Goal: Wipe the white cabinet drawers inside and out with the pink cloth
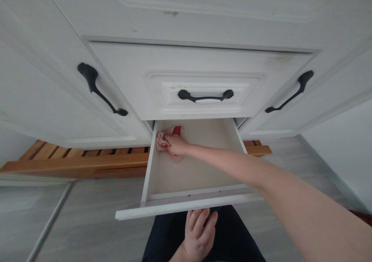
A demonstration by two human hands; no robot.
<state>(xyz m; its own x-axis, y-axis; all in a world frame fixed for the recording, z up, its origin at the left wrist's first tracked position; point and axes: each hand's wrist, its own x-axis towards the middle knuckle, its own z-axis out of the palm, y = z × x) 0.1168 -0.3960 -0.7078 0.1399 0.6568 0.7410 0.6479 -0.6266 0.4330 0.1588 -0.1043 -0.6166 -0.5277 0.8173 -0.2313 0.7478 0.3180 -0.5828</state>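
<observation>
My right hand point(176, 144) is closed on a crumpled pinkish cloth point(162, 141) with a red patch. It presses the cloth to the bottom of the pulled-out white drawer point(200, 177), in the back left corner by the side wall. My right forearm crosses over the drawer from the right. Below the drawer's front panel point(174, 209), my left hand point(200, 229) has its fingers curled up against the outer face, around what looks like a dark handle, mostly hidden by the panel and fingers.
Above is a shut drawer with a black handle point(205, 96). Cabinet doors with black handles point(100, 89) flank it on both sides. A slatted wooden board point(75, 165) runs low under the cabinet. My legs point(232, 235) are beneath the drawer front, over the grey floor point(101, 215).
</observation>
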